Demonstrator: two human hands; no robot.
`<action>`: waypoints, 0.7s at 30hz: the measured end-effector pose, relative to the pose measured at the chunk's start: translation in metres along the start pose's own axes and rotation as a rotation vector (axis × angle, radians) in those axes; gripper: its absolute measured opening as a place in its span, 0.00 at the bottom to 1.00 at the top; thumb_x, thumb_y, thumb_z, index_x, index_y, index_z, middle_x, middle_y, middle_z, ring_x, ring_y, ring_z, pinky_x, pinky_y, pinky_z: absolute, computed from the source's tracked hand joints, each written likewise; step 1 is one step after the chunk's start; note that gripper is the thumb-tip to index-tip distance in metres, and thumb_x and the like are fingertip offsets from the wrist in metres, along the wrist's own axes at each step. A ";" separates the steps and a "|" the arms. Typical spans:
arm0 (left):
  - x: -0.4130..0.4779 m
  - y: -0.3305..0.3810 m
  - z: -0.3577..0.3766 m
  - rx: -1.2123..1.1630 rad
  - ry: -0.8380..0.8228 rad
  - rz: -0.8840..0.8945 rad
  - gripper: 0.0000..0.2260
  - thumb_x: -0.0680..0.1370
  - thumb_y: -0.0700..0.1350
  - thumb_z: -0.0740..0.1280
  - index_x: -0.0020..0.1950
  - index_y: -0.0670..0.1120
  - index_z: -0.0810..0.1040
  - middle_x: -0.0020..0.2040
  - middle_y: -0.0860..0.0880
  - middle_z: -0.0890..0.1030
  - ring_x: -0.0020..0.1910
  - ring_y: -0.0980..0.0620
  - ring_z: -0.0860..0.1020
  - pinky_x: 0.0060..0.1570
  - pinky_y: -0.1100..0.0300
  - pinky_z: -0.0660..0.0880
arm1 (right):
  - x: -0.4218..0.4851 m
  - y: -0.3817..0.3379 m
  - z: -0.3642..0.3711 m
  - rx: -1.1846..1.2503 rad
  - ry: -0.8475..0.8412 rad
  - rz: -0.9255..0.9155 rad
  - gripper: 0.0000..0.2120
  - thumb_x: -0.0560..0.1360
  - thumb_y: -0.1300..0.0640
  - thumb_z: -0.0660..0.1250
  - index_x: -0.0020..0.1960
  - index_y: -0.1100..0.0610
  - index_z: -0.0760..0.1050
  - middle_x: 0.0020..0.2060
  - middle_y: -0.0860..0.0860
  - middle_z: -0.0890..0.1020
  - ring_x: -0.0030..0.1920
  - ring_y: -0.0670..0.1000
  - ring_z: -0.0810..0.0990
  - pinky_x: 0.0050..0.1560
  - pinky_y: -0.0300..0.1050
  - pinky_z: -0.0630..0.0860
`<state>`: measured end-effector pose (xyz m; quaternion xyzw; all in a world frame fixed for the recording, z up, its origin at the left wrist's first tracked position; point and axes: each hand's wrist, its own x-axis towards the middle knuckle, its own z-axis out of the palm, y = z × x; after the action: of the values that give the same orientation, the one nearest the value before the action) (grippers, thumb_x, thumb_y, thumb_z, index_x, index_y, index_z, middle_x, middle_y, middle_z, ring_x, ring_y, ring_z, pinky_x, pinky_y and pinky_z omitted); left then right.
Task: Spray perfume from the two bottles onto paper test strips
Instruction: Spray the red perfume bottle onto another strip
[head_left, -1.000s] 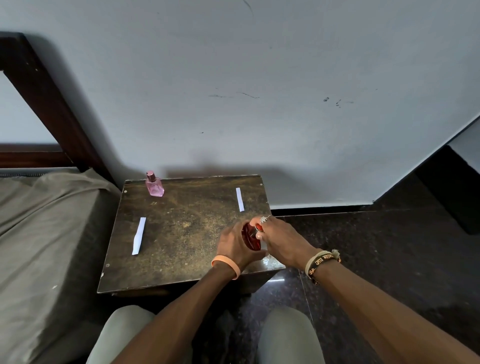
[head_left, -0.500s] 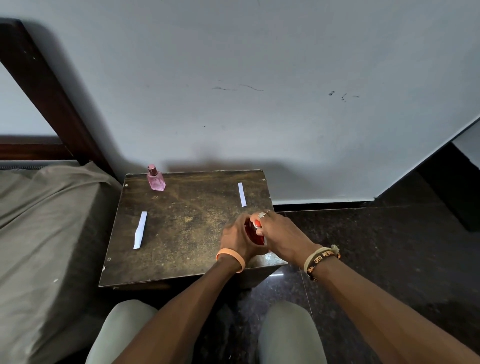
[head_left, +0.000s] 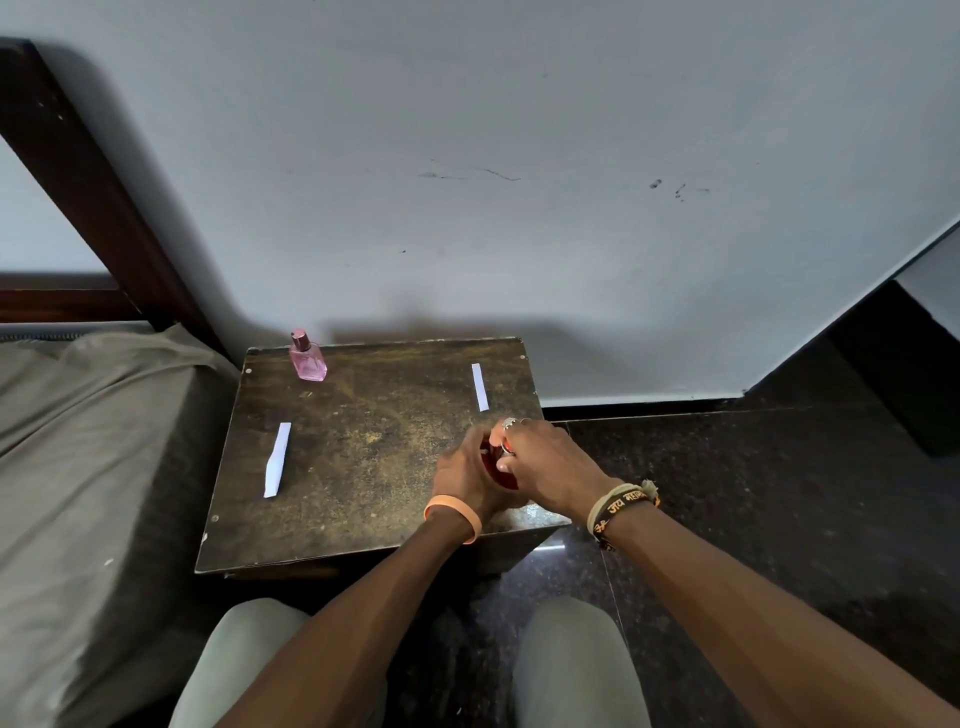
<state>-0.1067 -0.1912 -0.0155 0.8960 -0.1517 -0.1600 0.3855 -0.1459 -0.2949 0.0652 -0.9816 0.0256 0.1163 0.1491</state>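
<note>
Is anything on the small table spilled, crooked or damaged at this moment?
Nothing is spilled. The pink bottle stands upright at the far left corner. The right strip lies straight; the left strip has a slight kink in the middle. The table top is scuffed and stained, likely old wear.

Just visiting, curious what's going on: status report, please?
Left hand grips red bottle, right hand curled over its top. Pink bottle upright, far left corner. Left strip, right strip flat on table, nothing in the way.
</note>
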 end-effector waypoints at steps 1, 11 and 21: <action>0.000 -0.001 0.001 -0.006 0.001 -0.006 0.30 0.58 0.56 0.78 0.55 0.52 0.71 0.46 0.53 0.81 0.45 0.50 0.80 0.44 0.62 0.71 | 0.000 0.001 0.002 -0.032 -0.007 -0.014 0.13 0.80 0.59 0.63 0.65 0.58 0.73 0.59 0.57 0.79 0.58 0.58 0.79 0.56 0.50 0.76; 0.003 0.001 0.002 0.004 0.003 -0.010 0.29 0.58 0.55 0.77 0.54 0.52 0.70 0.45 0.52 0.82 0.43 0.50 0.80 0.41 0.63 0.69 | -0.003 0.006 0.009 -0.131 -0.009 -0.087 0.15 0.82 0.55 0.62 0.66 0.60 0.69 0.60 0.58 0.77 0.58 0.58 0.79 0.56 0.50 0.76; -0.001 0.003 -0.001 -0.033 -0.007 -0.042 0.31 0.58 0.53 0.80 0.56 0.52 0.70 0.46 0.52 0.82 0.46 0.50 0.78 0.42 0.62 0.70 | 0.004 0.003 0.000 -0.232 -0.067 -0.152 0.12 0.82 0.56 0.61 0.62 0.61 0.72 0.57 0.58 0.79 0.56 0.58 0.80 0.51 0.49 0.75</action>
<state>-0.1073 -0.1919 -0.0123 0.8919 -0.1316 -0.1736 0.3964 -0.1422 -0.2977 0.0629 -0.9869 -0.0673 0.1396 0.0439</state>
